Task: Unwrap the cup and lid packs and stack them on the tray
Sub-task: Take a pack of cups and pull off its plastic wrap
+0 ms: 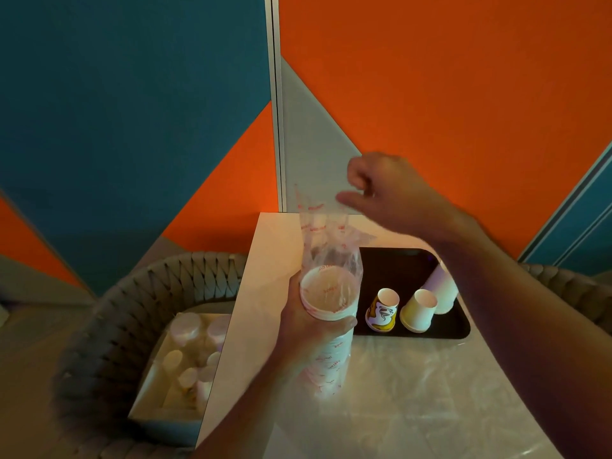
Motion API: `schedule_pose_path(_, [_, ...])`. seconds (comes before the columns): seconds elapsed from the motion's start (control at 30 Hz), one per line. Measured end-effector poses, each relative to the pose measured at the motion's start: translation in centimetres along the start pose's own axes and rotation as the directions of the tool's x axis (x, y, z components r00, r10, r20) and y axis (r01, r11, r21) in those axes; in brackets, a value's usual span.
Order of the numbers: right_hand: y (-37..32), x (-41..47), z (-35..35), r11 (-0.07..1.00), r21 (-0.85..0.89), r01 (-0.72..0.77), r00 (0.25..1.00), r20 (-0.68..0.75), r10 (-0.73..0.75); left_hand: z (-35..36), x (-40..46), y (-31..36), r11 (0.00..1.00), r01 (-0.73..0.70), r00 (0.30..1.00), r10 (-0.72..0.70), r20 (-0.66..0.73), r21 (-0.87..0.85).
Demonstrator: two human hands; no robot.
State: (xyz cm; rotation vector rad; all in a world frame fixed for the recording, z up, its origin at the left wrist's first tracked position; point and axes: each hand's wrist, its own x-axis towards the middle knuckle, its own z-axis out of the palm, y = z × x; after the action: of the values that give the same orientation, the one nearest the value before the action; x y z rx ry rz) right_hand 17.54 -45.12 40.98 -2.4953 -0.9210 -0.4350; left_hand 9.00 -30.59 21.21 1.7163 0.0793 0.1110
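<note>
1. The left hand [309, 321] grips a pack of cups [329, 329] over the surface [414, 392], fingers curled round its upper end.
2. The right hand [387, 190] pinches the top of the clear wrap [326, 240] and holds it up above the cups.
3. A black tray [460, 326] lies just right of the pack, carrying a printed cup stack [382, 309], a pale yellow stack [419, 309] and a white stack [442, 288], all upside down.
4. A box [149, 409] with more packs sits on a woven chair [109, 326] to the left.
</note>
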Motion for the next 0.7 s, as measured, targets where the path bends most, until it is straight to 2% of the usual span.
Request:
schedule_pose_path(0.03, [0.3, 0.0, -0.4, 0.998, 0.05, -0.031, 0.997, -0.069, 0.035, 0.0, 0.0, 0.0, 1.0, -0.008, 1.0, 0.008, 0.007, 0.006])
schedule_pose_path(0.07, [0.5, -0.3, -0.6, 0.99, 0.124, -0.073, 0.994, -0.076, 0.083, 0.0, 0.0, 0.0, 1.0, -0.014, 1.0, 0.014, 0.014, 0.009])
schedule_pose_path(0.1, [0.6, -0.8, -0.8, 0.969, 0.21, -0.133, 0.991, -0.005, 0.137, -0.1, 0.0, 0.1, 1.0, -0.019, 1.0, 0.019, 0.018, 0.004])
schedule_pose_path(0.13, [0.4, -1.6, -0.6, 0.935, 0.283, -0.215, 0.974, 0.131, 0.185, -0.1, 0.1, 0.1, 1.0, -0.021, 1.0, 0.021, 0.02, -0.006])
schedule_pose_path(0.2, [0.2, -3.2, 0.5, 0.895, 0.296, -0.335, 0.894, 0.401, 0.202, -0.2, 0.0, 0.3, 0.999, -0.027, 0.999, 0.028, 0.019, -0.03])
schedule_pose_path(0.23, [0.3, -3.9, 1.4, 0.903, 0.279, -0.326, 0.877, 0.446, 0.18, -0.2, 0.0, 0.4, 0.998, -0.041, 0.999, 0.042, 0.021, -0.041])
schedule_pose_path(0.33, [1.1, -5.2, 3.5, 0.916, 0.325, -0.237, 0.938, 0.323, 0.128, -0.3, -0.3, 0.7, 0.993, -0.101, 0.994, 0.103, 0.024, -0.068])
schedule_pose_path(0.43, [1.9, -6.1, 3.9, 0.857, 0.417, -0.304, 0.948, 0.22, 0.229, -0.5, -0.3, 1.1, 0.987, -0.139, 0.99, 0.14, 0.014, -0.081])
schedule_pose_path(0.6, [2.0, -6.6, 3.7, 0.77, 0.531, -0.354, 0.935, 0.221, 0.278, -1.7, 0.0, 2.4, 0.991, -0.087, 0.993, 0.093, 0.065, -0.102])
schedule_pose_path(0.7, [2.2, -6.9, 4.1, 0.758, 0.577, -0.303, 0.952, 0.209, 0.222, -2.7, 0.7, 2.5, 0.992, -0.086, 0.996, 0.089, 0.027, -0.095])
